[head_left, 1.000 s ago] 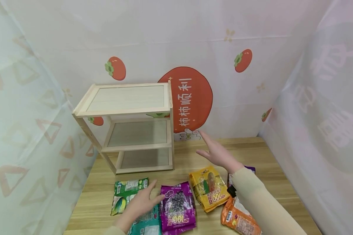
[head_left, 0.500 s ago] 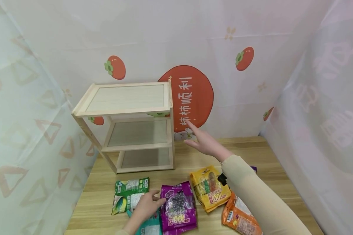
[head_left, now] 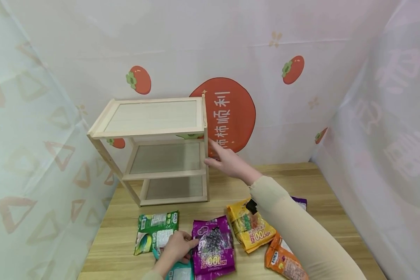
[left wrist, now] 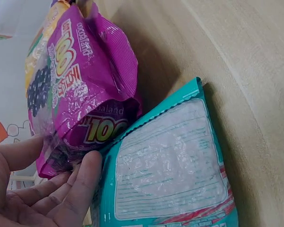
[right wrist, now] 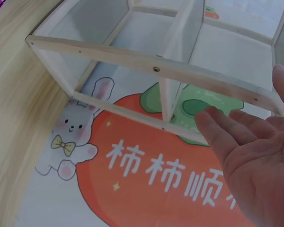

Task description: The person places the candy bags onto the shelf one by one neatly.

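My left hand (head_left: 176, 247) is at the left edge of a purple candy bag (head_left: 213, 249) with a dark berry picture. In the left wrist view the thumb lies against the face of the purple bag (left wrist: 80, 80), and the curled fingers (left wrist: 87, 172) reach along its side, beside a teal bag (left wrist: 170, 165). The teal bag lies partly under that hand in the head view. My right hand (head_left: 227, 159), fingers extended and thumb apart, is beside the right upright of a small wooden shelf (head_left: 154, 116). It holds nothing; the right wrist view shows its palm (right wrist: 260, 161) facing the frame.
A green bag (head_left: 157, 225) lies in front of the shelf. Right of the purple bag are a yellow candy bag (head_left: 250, 229) and an orange one (head_left: 283, 260), partly covered by the right sleeve. Another purple-edged bag (head_left: 301, 202) shows behind the sleeve. Printed cloth (head_left: 266, 77) encloses the table.
My right hand has moved left to the shelf's upright. The left hand has come down to the purple bag's edge, its fingers curling in. The bags have stayed in place.
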Tool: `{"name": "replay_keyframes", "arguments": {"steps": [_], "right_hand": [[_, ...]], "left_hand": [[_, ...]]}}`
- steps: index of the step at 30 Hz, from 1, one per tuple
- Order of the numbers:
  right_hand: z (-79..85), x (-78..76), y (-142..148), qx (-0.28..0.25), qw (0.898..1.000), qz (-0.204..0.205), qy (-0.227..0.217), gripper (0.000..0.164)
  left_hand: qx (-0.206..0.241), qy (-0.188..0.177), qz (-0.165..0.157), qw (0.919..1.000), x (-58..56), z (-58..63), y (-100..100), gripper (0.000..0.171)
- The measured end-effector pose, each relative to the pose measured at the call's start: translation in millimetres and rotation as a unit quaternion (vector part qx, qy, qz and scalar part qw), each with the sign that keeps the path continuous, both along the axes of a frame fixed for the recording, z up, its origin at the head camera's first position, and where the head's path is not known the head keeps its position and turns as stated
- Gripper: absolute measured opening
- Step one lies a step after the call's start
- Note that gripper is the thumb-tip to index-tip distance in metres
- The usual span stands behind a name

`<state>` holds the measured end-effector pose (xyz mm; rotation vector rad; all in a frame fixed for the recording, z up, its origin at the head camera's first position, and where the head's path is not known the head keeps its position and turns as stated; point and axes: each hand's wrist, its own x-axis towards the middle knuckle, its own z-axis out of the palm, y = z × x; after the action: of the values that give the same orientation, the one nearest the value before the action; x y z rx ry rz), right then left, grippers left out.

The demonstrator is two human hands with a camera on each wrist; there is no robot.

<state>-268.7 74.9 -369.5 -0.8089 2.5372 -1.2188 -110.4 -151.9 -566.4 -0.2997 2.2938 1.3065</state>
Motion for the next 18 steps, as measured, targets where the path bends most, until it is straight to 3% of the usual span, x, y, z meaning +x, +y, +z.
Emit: {"name": "replay_keyframes", "arguments": {"steps": [4, 11, 18], "right_hand": [[2.4, -2.0, -6.0, -0.003, 1.0, -0.007, 0.01, 0.074], [1.2, -5.3, -15.9, 0.027, 0.997, -0.031, 0.071, 0.03], [0.4, -7.0, -23.1, 0.049, 0.992, -0.063, 0.095, 0.022]], "left_hand": [[-0.007, -0.001, 0.004, 1.0, -3.6, -3.2, 3.2, 0.046], [-0.017, 0.021, 0.012, 0.9996, -4.1, -7.7, 6.4, 0.018], [-0.033, 0.046, 0.024, 0.9981, -5.2, -12.9, 9.1, 0.013]]}}
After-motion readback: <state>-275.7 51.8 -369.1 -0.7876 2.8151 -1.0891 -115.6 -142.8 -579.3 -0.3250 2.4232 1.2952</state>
